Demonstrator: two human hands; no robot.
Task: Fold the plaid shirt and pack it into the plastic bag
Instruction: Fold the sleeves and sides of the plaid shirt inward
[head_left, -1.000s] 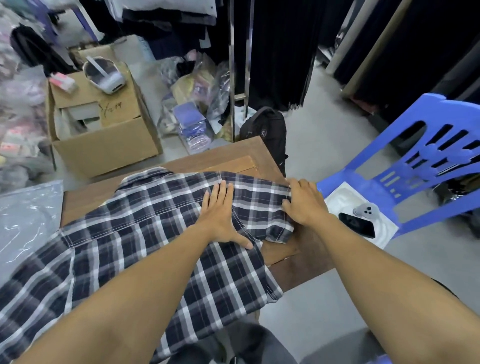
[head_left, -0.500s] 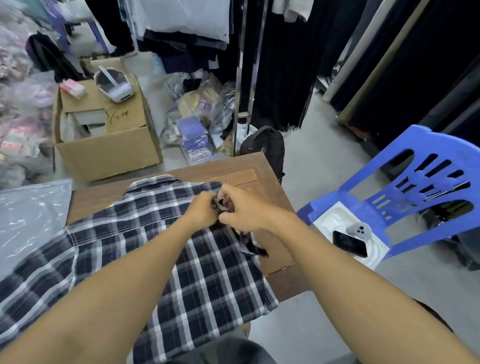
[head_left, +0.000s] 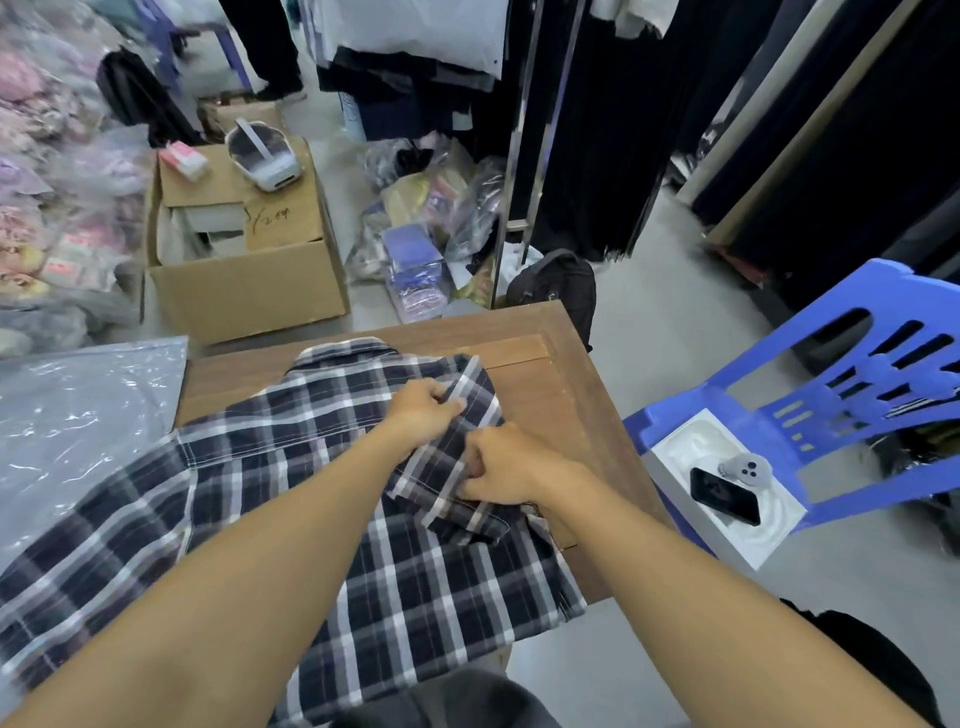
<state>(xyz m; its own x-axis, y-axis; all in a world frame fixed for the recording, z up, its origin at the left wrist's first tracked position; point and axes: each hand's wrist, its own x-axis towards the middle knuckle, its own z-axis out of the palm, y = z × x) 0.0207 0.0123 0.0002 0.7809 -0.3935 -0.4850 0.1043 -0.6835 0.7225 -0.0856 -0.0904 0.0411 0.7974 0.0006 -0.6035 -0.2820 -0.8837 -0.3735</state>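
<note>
The left hand (head_left: 423, 408) is pinching the folded-over sleeve edge of the dark navy and white plaid cotton shirt (head_left: 311, 499), fingers closed on the cloth. Just beside it, the right hand (head_left: 501, 467) is gripping the same sleeve lower down, fingers curled tight around a bunched fold. The shirt is lying spread face down on the brown wooden surface (head_left: 561, 400), its collar pointing away and its hem hanging over the near edge. A clear, crinkled plastic bag (head_left: 78, 426) is lying at the surface's left side, touching the shirt. Beyond the surface, an open brown cardboard box (head_left: 244, 280) is sitting on the grey floor. A blue plastic chair (head_left: 831, 395) is standing to the right, carrying a white tray (head_left: 727, 540) with a black phone (head_left: 724, 496).
</note>
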